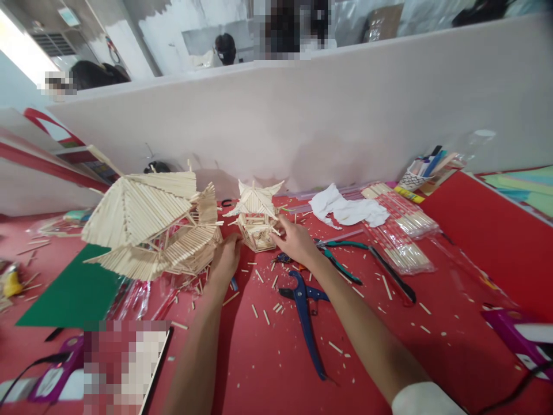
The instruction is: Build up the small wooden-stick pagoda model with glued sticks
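A small pavilion model [258,203] made of thin wooden sticks, with upturned roof corners, stands on the red tabletop [259,369]. My right hand [294,239] grips its right side, thumb and fingers at the lower frame. On the opposite side, my left hand [226,255] has its curled fingertips against the left of the base; some of those fingers are hidden. Close by on the left rises a much larger stick pavilion [142,210] with a broad sloping roof, its lower right edge beside my left hand.
Blue cutters [306,323], green-handled pliers [345,268] and a black-handled tool [395,276] lie to the right, among stick scraps. Behind are white cloth [345,207] and packaged sticks [404,248]. A green sheet [73,288] lies left; a partition [302,115] stands behind.
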A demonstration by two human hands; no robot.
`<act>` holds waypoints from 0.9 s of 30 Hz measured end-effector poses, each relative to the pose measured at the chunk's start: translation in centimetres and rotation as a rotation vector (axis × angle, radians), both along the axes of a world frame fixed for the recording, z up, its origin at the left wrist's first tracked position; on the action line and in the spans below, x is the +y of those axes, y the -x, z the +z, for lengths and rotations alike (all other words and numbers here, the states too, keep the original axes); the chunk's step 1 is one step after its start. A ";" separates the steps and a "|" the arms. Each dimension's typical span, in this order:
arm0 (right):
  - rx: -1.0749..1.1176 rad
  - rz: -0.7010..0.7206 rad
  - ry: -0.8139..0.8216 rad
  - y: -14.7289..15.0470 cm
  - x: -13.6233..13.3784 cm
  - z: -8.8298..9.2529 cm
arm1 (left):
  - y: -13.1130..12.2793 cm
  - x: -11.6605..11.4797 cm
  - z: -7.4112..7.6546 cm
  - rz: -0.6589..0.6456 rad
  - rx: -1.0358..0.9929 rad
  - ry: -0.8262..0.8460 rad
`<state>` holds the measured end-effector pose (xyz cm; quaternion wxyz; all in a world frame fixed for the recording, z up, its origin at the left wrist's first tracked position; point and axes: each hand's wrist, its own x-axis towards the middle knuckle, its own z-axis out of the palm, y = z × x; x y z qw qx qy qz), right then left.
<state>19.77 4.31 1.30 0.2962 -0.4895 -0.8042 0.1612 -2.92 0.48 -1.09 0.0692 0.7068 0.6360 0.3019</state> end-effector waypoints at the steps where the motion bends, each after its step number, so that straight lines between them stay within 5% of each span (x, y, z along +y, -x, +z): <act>1: -0.002 -0.001 0.001 0.0 0.0 0.1 | 0.0 0.0 0.1 -0.002 0.010 0.012; 16: 0.146 0.053 -0.007 0.0 0.3 -0.7 | -1.1 -0.8 2.2 0.055 0.267 0.223; 27: 0.243 0.078 0.015 -0.2 0.5 -1.0 | -1.3 -0.5 1.3 -0.064 0.205 0.286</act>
